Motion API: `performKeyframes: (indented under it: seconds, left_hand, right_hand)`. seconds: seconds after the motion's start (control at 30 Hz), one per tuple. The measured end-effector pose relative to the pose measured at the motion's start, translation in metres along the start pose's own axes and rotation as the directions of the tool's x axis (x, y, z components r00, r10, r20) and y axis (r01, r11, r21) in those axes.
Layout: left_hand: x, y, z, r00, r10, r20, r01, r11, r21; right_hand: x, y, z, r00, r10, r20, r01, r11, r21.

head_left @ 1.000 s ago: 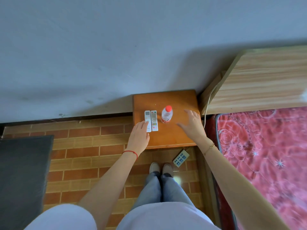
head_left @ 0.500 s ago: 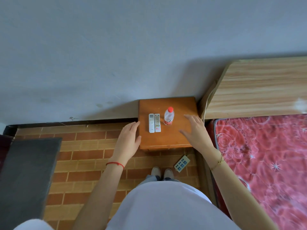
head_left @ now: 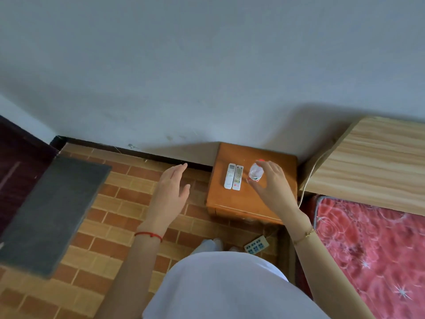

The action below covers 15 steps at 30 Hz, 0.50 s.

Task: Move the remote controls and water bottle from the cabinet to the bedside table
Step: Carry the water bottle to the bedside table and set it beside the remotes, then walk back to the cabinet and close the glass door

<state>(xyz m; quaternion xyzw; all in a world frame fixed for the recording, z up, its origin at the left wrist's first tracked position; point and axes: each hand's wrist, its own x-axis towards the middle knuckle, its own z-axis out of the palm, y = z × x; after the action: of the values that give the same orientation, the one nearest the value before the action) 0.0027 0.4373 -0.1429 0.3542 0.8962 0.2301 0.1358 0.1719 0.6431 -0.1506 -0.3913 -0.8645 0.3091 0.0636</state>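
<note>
A small orange-brown wooden bedside table (head_left: 271,199) stands against a pale grey wall (head_left: 207,65), on a floor of brown brick-pattern tiles (head_left: 110,226). Near its back edge lie two slim white remote controls (head_left: 233,179) side by side, touching; their writing is too small to read. Just beside them stands a clear plastic water bottle with a red cap (head_left: 255,173). The right hand (head_left: 273,187) curls loosely over the bottle; whether it grips, I cannot tell. The left hand (head_left: 171,194) hovers flat and empty over the floor.

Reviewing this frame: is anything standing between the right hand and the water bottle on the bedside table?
Nothing visible does. The right hand is already at the water bottle, fingers curved around its right side. The two remote controls lie to the bottle's left, apart from it. Whether the hand grips the bottle is unclear.
</note>
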Motion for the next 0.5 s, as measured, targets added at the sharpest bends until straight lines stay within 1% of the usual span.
performKeyframes:
  seconds: [0.13,0.27,0.37,0.5]
  left_hand:
    - [-0.032,-0.018,-0.017,0.987,-0.137,-0.083,0.136,0.990,-0.022]
    - [-0.066,-0.035,-0.038,0.959,-0.234,-0.161,0.232,0.972,-0.033]
    - [-0.090,-0.052,-0.052,0.920,-0.332,-0.209,0.325,0.943,-0.068]
    - [-0.122,-0.083,-0.068,0.859,-0.430,-0.277,0.412,0.903,-0.122]
  right_hand:
    - [0.005,-0.028,0.008,0.989,-0.131,0.074,0.134,0.990,-0.036]
    - [0.006,-0.067,0.022,0.956,-0.245,0.161,0.255,0.966,-0.045]
    - [0.004,-0.101,0.036,0.918,-0.313,0.246,0.327,0.945,-0.021]
    - [0.001,-0.145,0.065,0.847,-0.406,0.342,0.436,0.900,-0.012]
